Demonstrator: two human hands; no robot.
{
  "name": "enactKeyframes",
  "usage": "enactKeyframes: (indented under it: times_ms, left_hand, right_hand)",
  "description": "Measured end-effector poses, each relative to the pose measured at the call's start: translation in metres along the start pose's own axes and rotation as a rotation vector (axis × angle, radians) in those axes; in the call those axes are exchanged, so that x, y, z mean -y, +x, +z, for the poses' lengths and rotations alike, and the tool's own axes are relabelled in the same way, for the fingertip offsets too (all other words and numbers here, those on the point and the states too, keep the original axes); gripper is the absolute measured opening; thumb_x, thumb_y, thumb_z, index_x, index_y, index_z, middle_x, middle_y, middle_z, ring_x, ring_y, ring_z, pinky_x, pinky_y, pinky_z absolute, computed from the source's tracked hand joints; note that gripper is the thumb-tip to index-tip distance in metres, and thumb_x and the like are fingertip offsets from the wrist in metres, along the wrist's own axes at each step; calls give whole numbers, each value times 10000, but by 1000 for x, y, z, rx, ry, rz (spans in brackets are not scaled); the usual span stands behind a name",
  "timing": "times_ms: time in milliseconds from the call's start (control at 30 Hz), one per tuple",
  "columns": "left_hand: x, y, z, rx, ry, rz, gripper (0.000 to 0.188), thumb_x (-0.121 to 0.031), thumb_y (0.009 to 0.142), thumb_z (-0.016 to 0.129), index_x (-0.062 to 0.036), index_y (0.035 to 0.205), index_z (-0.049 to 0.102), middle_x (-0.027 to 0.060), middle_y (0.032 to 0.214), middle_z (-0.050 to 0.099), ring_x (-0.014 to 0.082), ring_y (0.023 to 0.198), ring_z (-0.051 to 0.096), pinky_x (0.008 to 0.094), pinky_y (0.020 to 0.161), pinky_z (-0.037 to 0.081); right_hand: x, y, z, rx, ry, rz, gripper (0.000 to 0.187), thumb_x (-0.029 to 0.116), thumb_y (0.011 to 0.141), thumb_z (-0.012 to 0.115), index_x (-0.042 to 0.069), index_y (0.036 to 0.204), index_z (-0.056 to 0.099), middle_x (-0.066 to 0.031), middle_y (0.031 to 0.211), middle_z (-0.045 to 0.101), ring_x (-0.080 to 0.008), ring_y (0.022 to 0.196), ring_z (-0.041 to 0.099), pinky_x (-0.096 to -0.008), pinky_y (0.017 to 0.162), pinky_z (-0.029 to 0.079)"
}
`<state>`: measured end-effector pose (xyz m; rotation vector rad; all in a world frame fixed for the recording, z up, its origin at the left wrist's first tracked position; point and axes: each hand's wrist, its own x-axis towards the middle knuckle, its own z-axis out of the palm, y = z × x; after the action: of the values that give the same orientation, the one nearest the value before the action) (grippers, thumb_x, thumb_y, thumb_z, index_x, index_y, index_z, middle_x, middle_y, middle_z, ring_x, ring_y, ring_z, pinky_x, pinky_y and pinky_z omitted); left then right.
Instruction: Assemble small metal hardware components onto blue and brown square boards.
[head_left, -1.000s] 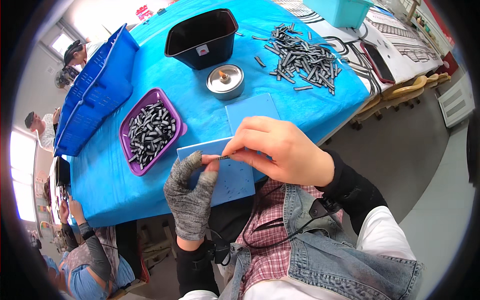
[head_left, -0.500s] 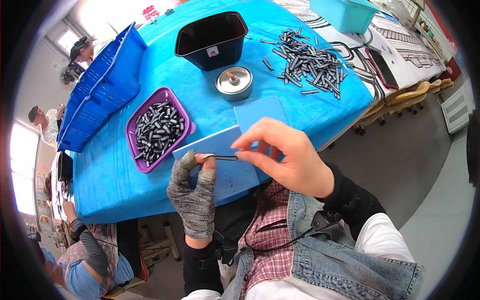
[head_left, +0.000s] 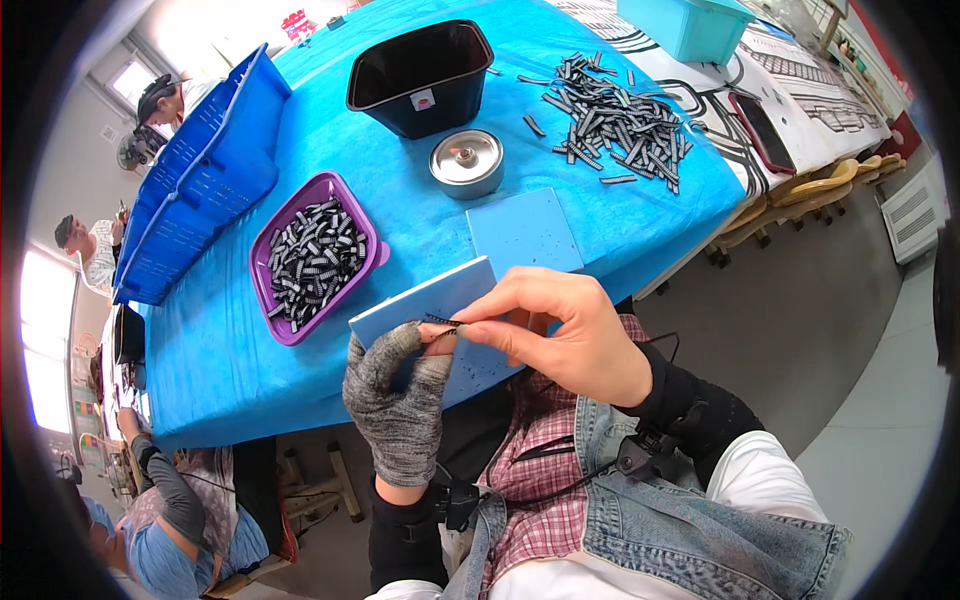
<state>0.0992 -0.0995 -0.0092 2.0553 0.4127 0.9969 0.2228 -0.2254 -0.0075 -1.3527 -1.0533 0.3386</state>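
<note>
My left hand (head_left: 400, 405), in a grey glove with bare fingertips, pinches a short black-and-white striped ribbon strip (head_left: 446, 323). My bare right hand (head_left: 572, 338) grips the same strip's other end between thumb and forefinger, and the strip looks bent over between the two hands. Below them lies a light blue board (head_left: 440, 295) sprinkled with dark specks. A second blue board (head_left: 525, 232) is just beyond. To the left, a purple tray (head_left: 258, 285) holds many short striped pieces. A loose pile of longer strips (head_left: 625, 130) lies at the far right.
A round metal burner (head_left: 466, 163) stands before a black bin (head_left: 420, 105). Blue crates (head_left: 200, 180) line the left edge. At the right are a phone (head_left: 762, 133) and a teal box (head_left: 685, 28). Other people (head_left: 190, 500) sit or stand to the left.
My right hand has come down and closed in on my left hand. The strip, stretched out flat before, is now bent. The burner's flame, seen before, no longer shows clearly.
</note>
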Motion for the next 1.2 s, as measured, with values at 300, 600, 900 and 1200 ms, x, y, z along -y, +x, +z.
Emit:
enactKeyframes:
  times_ms: [300, 600, 900, 1200]
  left_hand:
    - [-5, 5, 1, 20, -93, -130, 222, -53, 721, 739, -51, 920, 642, 29, 895, 664, 152, 858, 595, 304, 811, 444]
    - [-6, 3, 0, 29, -61, -139, 172, -28, 747, 718, -43, 900, 640, 33, 846, 671, 145, 822, 588, 299, 796, 446]
    - [-4, 4, 1, 29, -31, -156, 146, -30, 749, 717, -48, 877, 650, 15, 826, 678, 147, 825, 589, 307, 797, 446]
    - [-4, -1, 3, -43, -148, -267, 183, -48, 724, 747, -57, 875, 644, 24, 808, 672, 129, 811, 585, 326, 898, 396]
  right_hand:
    - [7, 1, -1, 2, 65, 138, 84, 85, 829, 648, 28, 890, 641, -32, 778, 608, -79, 610, 522, -217, 547, 417]
    - [5, 1, 1, -17, -17, 59, 104, 83, 812, 672, 30, 900, 656, -31, 778, 612, -68, 582, 507, -209, 521, 408]
    - [2, 1, 1, -22, 20, 95, 69, 45, 819, 669, 15, 880, 660, -12, 785, 597, -25, 592, 523, -176, 513, 389]
    - [2, 1, 3, -46, -23, 66, 92, 93, 825, 653, 16, 872, 636, -52, 732, 565, -109, 594, 501, -235, 538, 399]
